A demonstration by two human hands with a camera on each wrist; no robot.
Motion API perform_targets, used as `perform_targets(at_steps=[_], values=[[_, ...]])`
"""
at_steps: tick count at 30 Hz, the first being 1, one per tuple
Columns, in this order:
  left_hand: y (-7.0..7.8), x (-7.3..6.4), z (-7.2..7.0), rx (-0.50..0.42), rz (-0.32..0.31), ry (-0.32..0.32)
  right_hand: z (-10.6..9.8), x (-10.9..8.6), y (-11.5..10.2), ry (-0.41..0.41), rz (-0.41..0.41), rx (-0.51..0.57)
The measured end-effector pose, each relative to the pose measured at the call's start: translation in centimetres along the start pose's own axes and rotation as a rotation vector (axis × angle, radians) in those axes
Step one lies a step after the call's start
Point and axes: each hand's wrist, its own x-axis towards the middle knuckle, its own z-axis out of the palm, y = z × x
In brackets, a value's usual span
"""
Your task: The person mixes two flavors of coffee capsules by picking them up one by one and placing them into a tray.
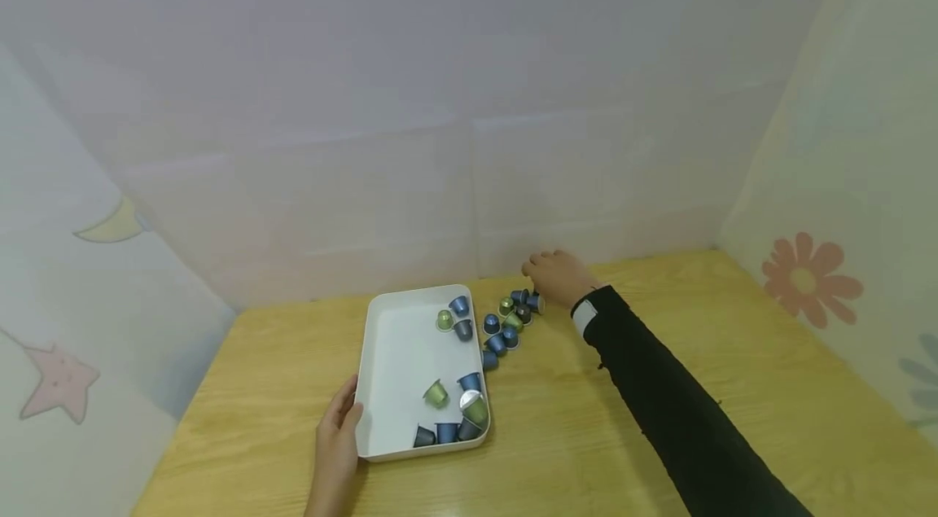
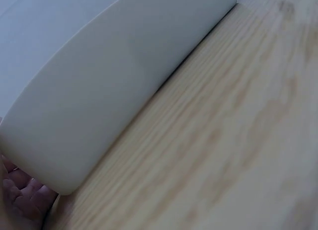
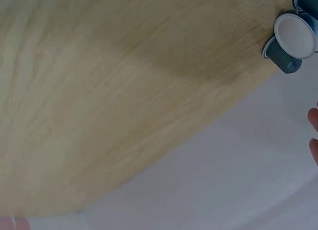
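- We see a yellowish wooden worktop (image 1: 623,435) with streaky grain.
- On it we find a white tray (image 1: 399,362) with rounded corners.
- Just beside the tray we see clustered blue, green and dark capsules (image 1: 497,344).

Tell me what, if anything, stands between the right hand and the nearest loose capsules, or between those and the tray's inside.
Nothing visible separates the right hand from the nearest loose capsules. Toward the white tray, other loose capsules lie in between, then the tray's raised right wall.
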Motion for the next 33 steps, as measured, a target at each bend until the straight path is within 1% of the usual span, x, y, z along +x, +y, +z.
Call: perform_targets(at_steps=[2, 4, 6, 8, 10, 12, 17, 22, 29, 31, 33], values=[[0.0, 0.0, -0.1, -0.004, 0.011, 0.0, 0.4, -0.3, -0.5, 0.038, 0.048, 0.073], [0.0, 0.0, -0.2, 0.005, 0.017, 0.004, 0.8, -0.6, -1.0, 0.089, 0.057, 0.115], [0.0, -0.2, -0.3, 0.004, 0.014, 0.012, 1.3, -0.8, -1.5, 0.129, 0.04, 0.14], [0.1, -0.3, -0.3, -0.003, 0.005, 0.016, 1.8, -1.0, -1.9, 0.145, -0.001, 0.139], [0.1, -0.4, -0.2, -0.021, 0.0, 0.018, 2.3, -1.1, -2.2, 0.137, -0.036, 0.144], [0.2, -0.3, 0.0, -0.039, 0.01, 0.025, 2.8, -1.1, -2.3, 0.122, -0.049, 0.149], [0.5, 0.1, 0.5, -0.025, 0.023, 0.034, 3.0, -1.2, -2.3, 0.113, -0.045, 0.167], [0.6, 0.1, 0.5, -0.009, 0.019, 0.045, 3.0, -1.0, -2.3, 0.109, -0.075, 0.165], [0.5, -0.2, 0.4, -0.007, 0.011, 0.06, 3.6, -1.3, -2.1, 0.102, -0.067, 0.121], [0.4, -0.4, 0.3, -0.006, 0.01, 0.071, 3.7, -1.7, -2.1, 0.106, -0.067, 0.137], [0.4, -0.6, 0.3, -0.005, 0.006, 0.079, 3.9, -2.2, -1.9, 0.092, -0.053, 0.156]])
